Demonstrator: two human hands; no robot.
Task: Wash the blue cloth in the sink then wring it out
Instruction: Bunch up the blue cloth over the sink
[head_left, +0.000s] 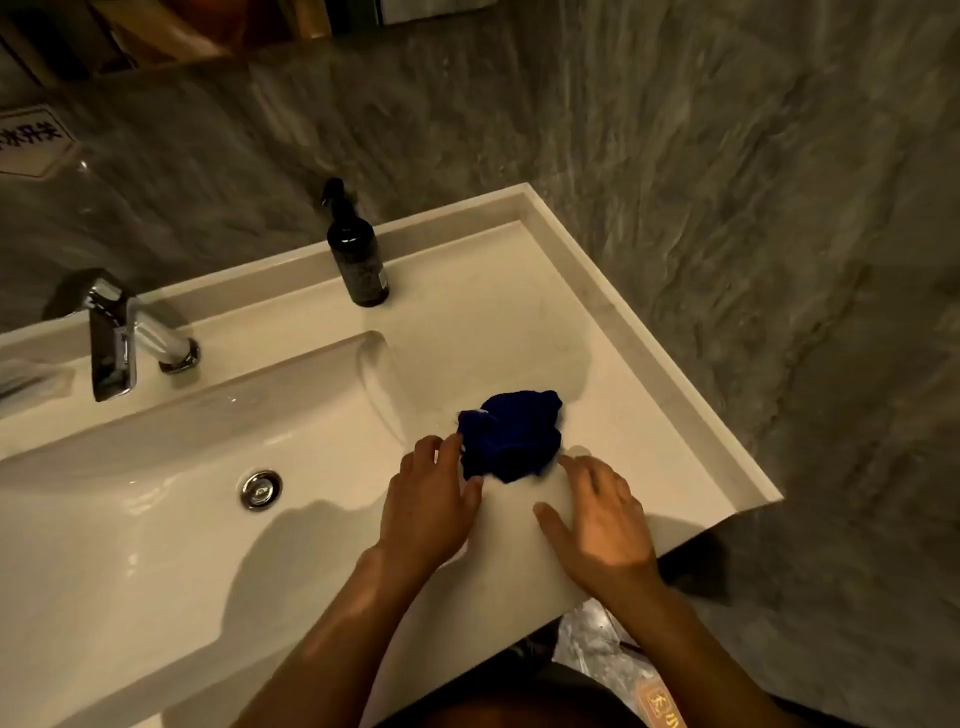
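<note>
A crumpled dark blue cloth (514, 434) lies on the pale counter just right of the sink basin (171, 457). My left hand (428, 499) is at the cloth's left edge, its fingertips touching the fabric there. My right hand (602, 519) rests flat on the counter with fingers spread, its fingertips at the cloth's lower right edge. Neither hand has its fingers curled round the cloth. The basin has a round metal drain (261, 488) and looks dry.
A chrome faucet (122, 338) stands behind the basin at left. A dark spray bottle (356, 254) stands on the counter at the back. The counter's raised rim (670, 358) meets a grey marbled wall on the right. A plastic-wrapped item (613, 644) lies below the counter's front edge.
</note>
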